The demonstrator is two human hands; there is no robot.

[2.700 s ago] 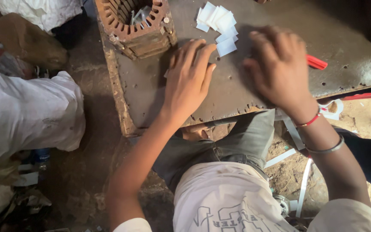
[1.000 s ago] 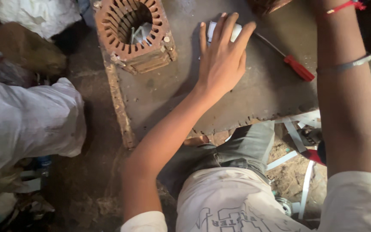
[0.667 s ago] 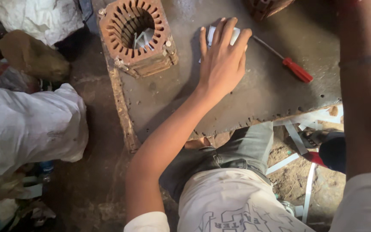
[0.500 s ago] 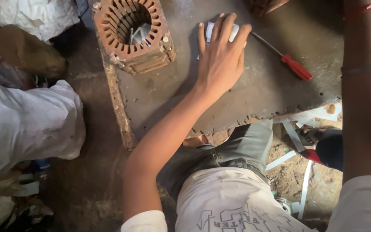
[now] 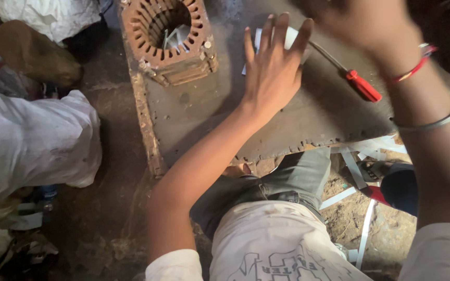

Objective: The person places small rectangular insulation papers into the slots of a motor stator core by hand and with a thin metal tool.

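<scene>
The right hand [image 5: 363,31] has swung back into view, blurred, fingers indistinct; left hand [image 5: 272,67] fingers splayed flat over white paper slips [image 5: 290,37].

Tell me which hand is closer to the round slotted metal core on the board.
Left. The left hand lies flat on white paper pieces, just right of the core. The right hand is raised and blurred, farther right, above the red-handled screwdriver.

Slab [image 5: 194,109] bare beside stator [image 5: 165,36] (rusty)
</scene>
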